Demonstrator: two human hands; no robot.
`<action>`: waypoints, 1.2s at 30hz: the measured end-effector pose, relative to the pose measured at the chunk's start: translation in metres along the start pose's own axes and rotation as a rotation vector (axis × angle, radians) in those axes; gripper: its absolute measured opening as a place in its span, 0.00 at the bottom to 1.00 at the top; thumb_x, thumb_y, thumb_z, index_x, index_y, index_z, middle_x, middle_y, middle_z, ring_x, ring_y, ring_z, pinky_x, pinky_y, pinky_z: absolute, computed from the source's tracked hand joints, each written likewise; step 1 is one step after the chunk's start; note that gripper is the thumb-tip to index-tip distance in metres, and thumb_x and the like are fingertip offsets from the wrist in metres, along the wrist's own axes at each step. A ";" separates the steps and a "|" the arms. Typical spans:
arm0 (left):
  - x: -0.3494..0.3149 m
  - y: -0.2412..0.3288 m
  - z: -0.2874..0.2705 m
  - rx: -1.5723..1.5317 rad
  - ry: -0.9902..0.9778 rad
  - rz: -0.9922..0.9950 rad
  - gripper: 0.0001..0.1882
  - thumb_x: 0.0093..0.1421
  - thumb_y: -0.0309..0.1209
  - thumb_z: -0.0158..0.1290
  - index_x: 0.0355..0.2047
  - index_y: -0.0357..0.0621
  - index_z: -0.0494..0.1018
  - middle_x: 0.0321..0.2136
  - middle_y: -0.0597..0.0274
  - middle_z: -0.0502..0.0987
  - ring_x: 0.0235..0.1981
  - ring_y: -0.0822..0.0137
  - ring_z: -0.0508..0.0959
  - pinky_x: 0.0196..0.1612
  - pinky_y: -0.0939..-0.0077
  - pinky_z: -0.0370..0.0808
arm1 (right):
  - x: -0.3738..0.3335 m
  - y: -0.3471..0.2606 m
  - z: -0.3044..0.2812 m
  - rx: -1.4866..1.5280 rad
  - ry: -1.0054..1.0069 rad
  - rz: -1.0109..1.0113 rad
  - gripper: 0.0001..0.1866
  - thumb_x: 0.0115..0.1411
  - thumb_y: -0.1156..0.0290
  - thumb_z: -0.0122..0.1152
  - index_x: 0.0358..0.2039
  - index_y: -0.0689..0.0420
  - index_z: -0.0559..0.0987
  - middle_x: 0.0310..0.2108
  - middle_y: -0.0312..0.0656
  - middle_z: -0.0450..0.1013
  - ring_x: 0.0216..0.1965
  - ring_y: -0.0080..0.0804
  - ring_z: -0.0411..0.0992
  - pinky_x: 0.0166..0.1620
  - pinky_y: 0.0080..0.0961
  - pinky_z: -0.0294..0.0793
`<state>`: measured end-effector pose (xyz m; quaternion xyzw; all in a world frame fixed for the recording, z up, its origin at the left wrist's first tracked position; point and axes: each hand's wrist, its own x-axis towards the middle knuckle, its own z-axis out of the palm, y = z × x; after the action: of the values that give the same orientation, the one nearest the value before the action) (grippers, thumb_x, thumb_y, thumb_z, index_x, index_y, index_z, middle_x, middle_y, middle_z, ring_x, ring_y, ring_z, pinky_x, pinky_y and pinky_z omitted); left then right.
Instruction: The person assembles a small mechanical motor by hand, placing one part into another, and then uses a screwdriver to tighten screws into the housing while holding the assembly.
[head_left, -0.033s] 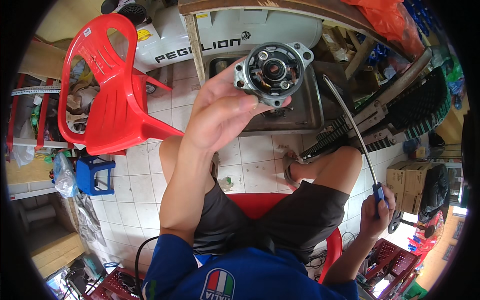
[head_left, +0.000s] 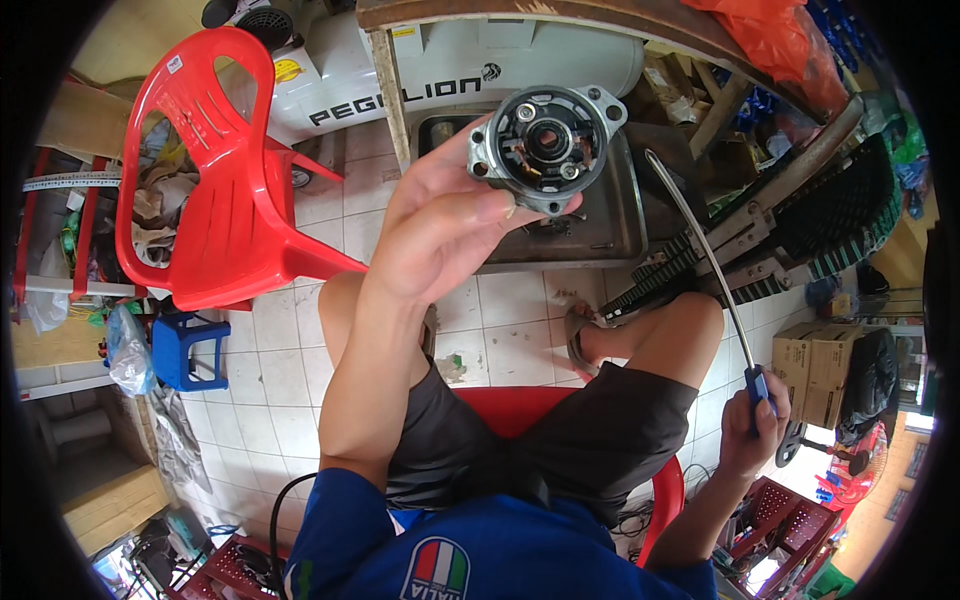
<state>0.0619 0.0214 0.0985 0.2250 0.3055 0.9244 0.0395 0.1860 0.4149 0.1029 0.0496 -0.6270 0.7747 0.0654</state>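
Observation:
My left hand (head_left: 440,225) is raised in front of me, its thumb and fingers closed on a round metal motor end housing (head_left: 548,140). The housing faces me with its inside showing: a dark ring, a central bore, two screw heads and coppery bits around it. Flanged ears with holes stick out from its rim. Off to the right, my right hand (head_left: 757,425) grips the blue handle of a long screwdriver (head_left: 722,285). The steel shaft points up and away, and its tip is apart from the housing.
Behind the housing, a metal tray (head_left: 625,225) holds small dark parts. A grey compressor tank (head_left: 330,85) lies beyond it, under a worn table (head_left: 480,12). A red plastic chair (head_left: 215,200) and a blue stool (head_left: 190,350) stand left; cardboard boxes (head_left: 812,370) are at right.

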 end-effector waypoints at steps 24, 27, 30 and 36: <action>0.003 -0.005 0.006 0.176 0.168 0.100 0.30 0.61 0.17 0.56 0.63 0.31 0.63 0.54 0.54 0.75 0.54 0.63 0.75 0.57 0.60 0.76 | 0.001 0.002 0.005 -0.014 0.024 0.074 0.22 0.63 0.69 0.59 0.54 0.68 0.73 0.16 0.33 0.60 0.15 0.17 0.54 0.14 0.15 0.54; 0.003 -0.006 0.009 0.279 0.189 0.195 0.35 0.55 0.12 0.59 0.63 0.30 0.63 0.55 0.52 0.74 0.54 0.63 0.75 0.56 0.64 0.76 | 0.001 0.002 0.009 -0.024 0.035 0.077 0.22 0.62 0.69 0.59 0.54 0.68 0.73 0.16 0.33 0.60 0.15 0.17 0.54 0.16 0.15 0.53; 0.002 -0.008 0.008 0.383 0.201 0.267 0.38 0.51 0.09 0.61 0.63 0.30 0.63 0.57 0.51 0.72 0.55 0.62 0.75 0.54 0.67 0.78 | 0.002 0.001 0.013 -0.058 0.070 0.076 0.22 0.62 0.69 0.59 0.53 0.69 0.73 0.16 0.32 0.60 0.15 0.16 0.54 0.17 0.15 0.51; 0.000 -0.007 0.011 0.441 0.221 0.261 0.41 0.48 0.07 0.62 0.63 0.31 0.63 0.58 0.51 0.71 0.58 0.62 0.72 0.52 0.70 0.79 | 0.001 0.001 0.013 -0.058 0.060 0.081 0.22 0.63 0.69 0.58 0.53 0.70 0.72 0.16 0.32 0.59 0.15 0.16 0.54 0.16 0.15 0.51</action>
<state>0.0658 0.0335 0.1023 0.1634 0.4702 0.8517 -0.1636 0.1848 0.4024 0.1048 -0.0012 -0.6485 0.7593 0.0542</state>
